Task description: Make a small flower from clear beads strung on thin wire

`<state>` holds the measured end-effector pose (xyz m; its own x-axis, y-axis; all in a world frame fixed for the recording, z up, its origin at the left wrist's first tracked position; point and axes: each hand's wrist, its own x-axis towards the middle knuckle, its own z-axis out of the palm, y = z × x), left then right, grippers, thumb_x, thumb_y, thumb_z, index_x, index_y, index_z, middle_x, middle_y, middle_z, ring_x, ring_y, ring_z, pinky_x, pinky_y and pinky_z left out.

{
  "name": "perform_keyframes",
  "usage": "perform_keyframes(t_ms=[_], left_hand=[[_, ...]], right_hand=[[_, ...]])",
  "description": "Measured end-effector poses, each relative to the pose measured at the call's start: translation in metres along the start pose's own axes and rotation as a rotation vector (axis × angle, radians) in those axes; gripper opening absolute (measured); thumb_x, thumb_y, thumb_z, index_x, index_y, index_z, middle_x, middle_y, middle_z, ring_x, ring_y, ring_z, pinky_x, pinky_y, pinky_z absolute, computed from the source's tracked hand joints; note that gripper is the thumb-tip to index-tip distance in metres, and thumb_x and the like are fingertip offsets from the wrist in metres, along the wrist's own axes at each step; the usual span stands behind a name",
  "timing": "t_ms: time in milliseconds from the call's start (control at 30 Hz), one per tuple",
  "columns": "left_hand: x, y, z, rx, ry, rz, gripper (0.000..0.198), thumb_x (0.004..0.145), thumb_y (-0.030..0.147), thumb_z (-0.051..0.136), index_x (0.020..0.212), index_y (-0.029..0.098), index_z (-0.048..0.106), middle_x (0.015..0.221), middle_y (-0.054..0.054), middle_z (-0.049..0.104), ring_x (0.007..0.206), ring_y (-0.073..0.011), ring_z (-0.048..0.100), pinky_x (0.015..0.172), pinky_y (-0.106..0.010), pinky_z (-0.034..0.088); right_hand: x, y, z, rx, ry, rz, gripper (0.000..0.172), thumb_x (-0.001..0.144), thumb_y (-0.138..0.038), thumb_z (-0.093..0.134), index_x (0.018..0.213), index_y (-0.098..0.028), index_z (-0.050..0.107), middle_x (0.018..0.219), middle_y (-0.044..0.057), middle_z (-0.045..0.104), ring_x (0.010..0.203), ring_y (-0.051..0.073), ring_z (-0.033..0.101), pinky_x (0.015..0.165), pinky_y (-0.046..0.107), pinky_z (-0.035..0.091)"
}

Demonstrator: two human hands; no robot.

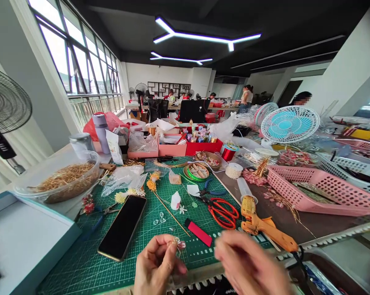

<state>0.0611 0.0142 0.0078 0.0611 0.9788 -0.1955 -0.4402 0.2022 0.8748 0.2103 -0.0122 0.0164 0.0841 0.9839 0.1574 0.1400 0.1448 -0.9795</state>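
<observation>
My left hand (157, 266) pinches a small piece of clear and pink beads on thin wire (178, 244) between finger and thumb, above the near edge of a green cutting mat (80, 262). My right hand (248, 262) is blurred by motion, close to the left and just beyond the mat's corner. Whether it holds anything is hidden. Nearest to it lie a yellow hot glue gun (259, 223) and red-handled scissors (223, 213). A black smartphone (122, 227) rests on the mat left of my left hand, and a red-and-black lighter (198, 232) lies ahead of it.
A glass bowl of straw-like fibres (65, 178) stands at the left, and a pink plastic basket (314, 192) at the right. Red and pink boxes, bags and a small turquoise fan (289, 124) crowd the bench beyond. Other people work at distant tables.
</observation>
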Motion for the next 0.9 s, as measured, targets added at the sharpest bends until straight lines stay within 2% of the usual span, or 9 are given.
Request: perform_keyframes(t_ms=[67, 167, 233, 333, 433, 567, 633, 733, 900], left_hand=[[-0.001, -0.001, -0.002, 0.047, -0.005, 0.106, 0.027, 0.060, 0.038, 0.080, 0.067, 0.015, 0.068, 0.058, -0.002, 0.072, 0.042, -0.0097, 0.061, 0.045, -0.017, 0.048], [0.000, -0.006, -0.003, 0.117, 0.019, 0.198, 0.022, 0.059, 0.035, 0.080, 0.065, 0.017, 0.071, 0.064, -0.003, 0.075, 0.044, -0.0107, 0.062, 0.046, -0.017, 0.049], [0.000, -0.008, -0.004, 0.132, 0.040, 0.226, 0.019, 0.059, 0.035, 0.080, 0.065, 0.019, 0.072, 0.064, -0.002, 0.075, 0.044, -0.0106, 0.062, 0.045, -0.016, 0.048], [0.002, -0.007, -0.005, 0.075, 0.046, 0.194, 0.019, 0.057, 0.035, 0.081, 0.064, 0.020, 0.071, 0.055, 0.002, 0.072, 0.044, -0.0104, 0.063, 0.046, -0.015, 0.049], [0.004, -0.001, -0.005, 0.009, -0.002, 0.069, 0.021, 0.055, 0.032, 0.083, 0.066, 0.019, 0.072, 0.062, 0.000, 0.075, 0.050, -0.0122, 0.067, 0.051, -0.016, 0.053], [0.004, 0.002, -0.002, -0.060, -0.046, -0.050, 0.027, 0.051, 0.031, 0.085, 0.068, 0.015, 0.071, 0.061, -0.002, 0.075, 0.051, -0.0139, 0.067, 0.052, -0.022, 0.057], [0.004, 0.000, 0.000, -0.099, -0.015, -0.035, 0.030, 0.049, 0.033, 0.086, 0.067, 0.015, 0.071, 0.058, -0.002, 0.074, 0.048, -0.0133, 0.066, 0.050, -0.023, 0.058], [0.004, -0.002, 0.001, -0.097, -0.002, -0.022, 0.030, 0.048, 0.033, 0.086, 0.067, 0.015, 0.071, 0.058, -0.002, 0.073, 0.048, -0.0124, 0.065, 0.049, -0.022, 0.057], [0.006, -0.005, -0.001, -0.050, 0.003, -0.023, 0.032, 0.051, 0.035, 0.085, 0.069, 0.014, 0.069, 0.057, -0.002, 0.073, 0.049, -0.0135, 0.066, 0.050, -0.022, 0.057]], right_hand=[[0.002, 0.000, 0.003, 0.150, -0.181, 0.220, 0.041, 0.083, -0.056, 0.054, 0.080, -0.016, 0.061, 0.060, -0.002, 0.056, 0.035, 0.003, 0.036, 0.030, 0.016, 0.025], [0.004, -0.002, 0.013, 0.507, -0.423, 0.548, 0.047, 0.067, -0.060, 0.069, 0.068, -0.014, 0.059, 0.051, -0.004, 0.051, 0.031, -0.002, 0.025, 0.030, 0.016, 0.010], [0.005, -0.004, 0.018, 0.637, -0.471, 0.619, 0.046, 0.060, -0.056, 0.076, 0.062, -0.015, 0.056, 0.048, -0.006, 0.049, 0.030, -0.002, 0.024, 0.030, 0.016, 0.008], [0.004, -0.002, 0.023, 0.645, -0.439, 0.645, 0.045, 0.057, -0.051, 0.080, 0.061, -0.015, 0.054, 0.051, -0.005, 0.052, 0.035, -0.001, 0.033, 0.033, 0.013, 0.016], [0.004, 0.005, 0.025, 0.509, -0.324, 0.537, 0.047, 0.060, -0.056, 0.076, 0.065, -0.016, 0.052, 0.053, -0.003, 0.055, 0.038, 0.001, 0.040, 0.037, 0.012, 0.023], [0.004, 0.014, 0.028, 0.210, -0.113, 0.304, 0.049, 0.070, -0.066, 0.061, 0.066, -0.019, 0.051, 0.050, -0.005, 0.049, 0.030, 0.003, 0.034, 0.032, 0.017, 0.026], [0.005, 0.013, 0.031, 0.050, 0.030, 0.205, 0.046, 0.075, -0.064, 0.058, 0.067, -0.019, 0.054, 0.048, -0.006, 0.045, 0.032, 0.004, 0.032, 0.033, 0.018, 0.025], [0.005, 0.009, 0.035, -0.106, 0.202, 0.034, 0.040, 0.078, -0.058, 0.058, 0.066, -0.020, 0.058, 0.052, -0.002, 0.051, 0.042, 0.009, 0.043, 0.040, 0.020, 0.034], [0.006, 0.013, 0.038, -0.265, 0.276, -0.216, 0.024, 0.084, -0.041, 0.058, 0.068, -0.023, 0.058, 0.057, -0.001, 0.059, 0.048, 0.012, 0.053, 0.049, 0.021, 0.042]])
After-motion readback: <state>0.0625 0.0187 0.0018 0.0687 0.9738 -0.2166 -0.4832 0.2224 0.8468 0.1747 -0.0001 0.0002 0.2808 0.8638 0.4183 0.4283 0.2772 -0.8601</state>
